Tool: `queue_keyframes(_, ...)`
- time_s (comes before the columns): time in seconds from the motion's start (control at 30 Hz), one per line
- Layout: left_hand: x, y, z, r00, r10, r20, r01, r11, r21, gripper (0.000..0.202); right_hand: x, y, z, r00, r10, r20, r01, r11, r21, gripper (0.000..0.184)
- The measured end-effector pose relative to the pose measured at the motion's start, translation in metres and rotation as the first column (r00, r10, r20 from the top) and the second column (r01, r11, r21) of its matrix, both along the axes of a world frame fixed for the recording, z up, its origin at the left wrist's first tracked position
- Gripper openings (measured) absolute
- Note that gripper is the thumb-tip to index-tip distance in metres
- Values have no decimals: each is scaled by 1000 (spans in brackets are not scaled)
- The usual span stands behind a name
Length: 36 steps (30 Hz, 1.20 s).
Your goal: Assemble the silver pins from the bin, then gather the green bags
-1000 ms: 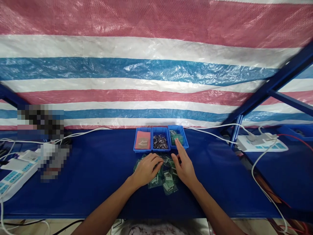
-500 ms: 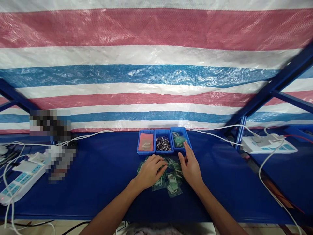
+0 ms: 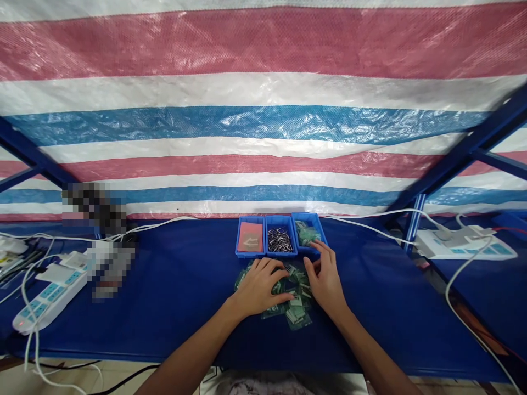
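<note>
My left hand (image 3: pixel 257 288) rests over the left part of a pile of small clear bags (image 3: pixel 297 314) with greenish-white pieces inside. Its thumb is spread from the fingers and nothing shows between them. To the right of the pile is my right hand (image 3: pixel 328 280), thumb apart, fingertips at the front rim of the right blue bin (image 3: pixel 321 233). That bin holds similar green bags (image 3: pixel 307 235). The middle blue bin contains many thin metal pieces (image 3: pixel 280 240), perhaps screws or rivets. In the left blue bin (image 3: pixel 237 244) lies a pink sheet (image 3: pixel 251 230) with small pale pieces on it.
A white power strip (image 3: pixel 49 302) with cables lies on the left of the blue tabletop (image 3: pixel 177 291), near a pixelated patch. Another power strip (image 3: pixel 457 247) sits at the right by a blue metal post (image 3: pixel 415 222). Striped tarpaulin (image 3: pixel 263 126) hangs behind.
My left hand's thumb has spread away from its fingers over the bags. The right hand's fingers have bent a little at the right bin's rim. The whole view has shifted slightly.
</note>
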<state>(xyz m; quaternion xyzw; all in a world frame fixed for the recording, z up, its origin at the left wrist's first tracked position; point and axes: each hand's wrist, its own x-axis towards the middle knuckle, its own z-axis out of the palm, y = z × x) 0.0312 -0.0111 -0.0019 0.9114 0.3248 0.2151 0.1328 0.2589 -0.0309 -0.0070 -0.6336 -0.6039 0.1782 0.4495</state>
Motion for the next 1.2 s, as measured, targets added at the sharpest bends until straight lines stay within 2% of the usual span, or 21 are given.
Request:
queue_keyframes(0.27, 0, 0, 1, 999, 22, -24, -22, 1000, -1, 64, -1, -1, 0, 998, 54, 13, -54, 997, 54, 32)
queue_keyframes(0.5, 1, -1, 2, 999, 42, -18, -42, 999, 7, 63, -1, -1, -2, 995, 96, 42, -97, 994, 45, 30)
queue_keyframes(0.8, 3, -1, -2, 991, 129, 30, -130, 991, 31, 34, -1, 2, -10, 938, 238, 252, -246, 969, 2, 27)
queue_keyframes(1.03, 2, 1, -1, 991, 111, 77, -114, 993, 31, 22, -5, 4, -19, 894, 229, 384, -240, 971, -21, 30)
queue_keyframes(1.2, 3, 0, -1, 990, 128, 57, -130, 991, 18, 22, -5, 5, -16, 869, 190, 457, -224, 974, 20, 21)
